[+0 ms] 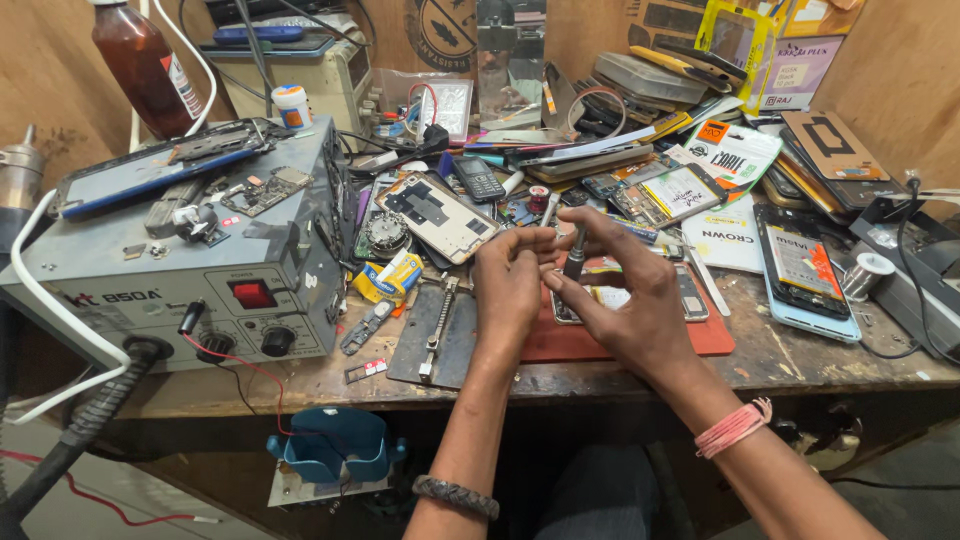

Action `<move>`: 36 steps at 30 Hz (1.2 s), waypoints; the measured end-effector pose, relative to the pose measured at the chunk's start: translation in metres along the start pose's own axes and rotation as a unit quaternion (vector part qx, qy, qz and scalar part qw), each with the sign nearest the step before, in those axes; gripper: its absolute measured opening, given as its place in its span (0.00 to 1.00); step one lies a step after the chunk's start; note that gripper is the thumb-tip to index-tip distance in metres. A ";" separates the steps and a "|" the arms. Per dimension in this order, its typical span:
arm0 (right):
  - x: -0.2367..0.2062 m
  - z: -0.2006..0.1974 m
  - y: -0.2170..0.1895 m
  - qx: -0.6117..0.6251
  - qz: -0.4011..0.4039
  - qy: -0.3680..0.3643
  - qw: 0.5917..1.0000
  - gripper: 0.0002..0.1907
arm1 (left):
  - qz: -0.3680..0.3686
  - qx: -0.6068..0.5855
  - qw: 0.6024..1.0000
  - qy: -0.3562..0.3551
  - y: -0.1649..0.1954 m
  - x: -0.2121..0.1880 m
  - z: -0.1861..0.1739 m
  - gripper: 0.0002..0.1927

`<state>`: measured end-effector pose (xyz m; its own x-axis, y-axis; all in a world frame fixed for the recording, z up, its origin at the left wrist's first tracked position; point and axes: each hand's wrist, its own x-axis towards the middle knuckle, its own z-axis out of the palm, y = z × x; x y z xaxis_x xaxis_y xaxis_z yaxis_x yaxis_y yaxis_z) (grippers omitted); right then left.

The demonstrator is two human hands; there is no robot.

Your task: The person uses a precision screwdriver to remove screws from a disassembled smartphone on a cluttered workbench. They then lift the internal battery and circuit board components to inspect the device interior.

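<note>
My right hand [625, 290] holds a slim grey screwdriver [575, 255] upright over an opened phone [610, 298] that lies on a red mat [700, 335]. My left hand [508, 285] is raised next to it, its fingertips pinched together close to the screwdriver's handle; whether they hold a small part I cannot tell. The hands cover most of the phone. A dark braided band is on my left wrist and a pink thread band on my right wrist.
A grey soldering station [170, 270] fills the left of the wooden bench [800, 365], with a phone frame and boards on top. A metal holder plate [435, 335] lies left of the mat. Opened phones, batteries and packets crowd the back and right.
</note>
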<state>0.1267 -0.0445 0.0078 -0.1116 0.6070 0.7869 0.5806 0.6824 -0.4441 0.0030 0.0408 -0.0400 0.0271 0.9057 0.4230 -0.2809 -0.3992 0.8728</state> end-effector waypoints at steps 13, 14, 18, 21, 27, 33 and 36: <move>-0.002 -0.005 -0.006 0.091 0.071 -0.011 0.993 0.33 | -0.011 -0.008 1.000 0.013 -0.008 0.002 0.000 0.17; -0.002 -0.006 -0.006 0.092 0.073 -0.014 0.993 0.33 | -0.008 -0.010 1.000 0.011 -0.009 0.001 0.001 0.17; -0.003 -0.008 -0.007 0.035 0.023 0.000 0.999 0.31 | -0.019 -0.008 1.000 0.012 -0.009 0.003 0.001 0.18; -0.002 -0.005 -0.008 0.027 0.037 0.024 0.999 0.29 | -0.016 0.011 1.000 0.011 -0.008 0.002 -0.001 0.17; -0.002 -0.006 -0.006 0.084 0.083 0.015 0.993 0.30 | -0.021 0.028 0.999 0.018 -0.004 0.002 0.000 0.17; -0.006 -0.005 -0.001 0.128 0.071 -0.020 0.989 0.30 | -0.025 0.014 1.000 0.004 0.002 0.002 0.001 0.17; -0.006 -0.006 0.001 0.176 0.111 -0.035 0.977 0.31 | -0.025 0.013 1.000 0.000 0.003 0.000 0.001 0.18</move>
<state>0.1327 -0.0497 0.0053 -0.0760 0.7739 0.6287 0.2842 0.6212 -0.7303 0.0026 0.0391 -0.0369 0.0410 0.9245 0.3790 -0.2545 -0.3572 0.8987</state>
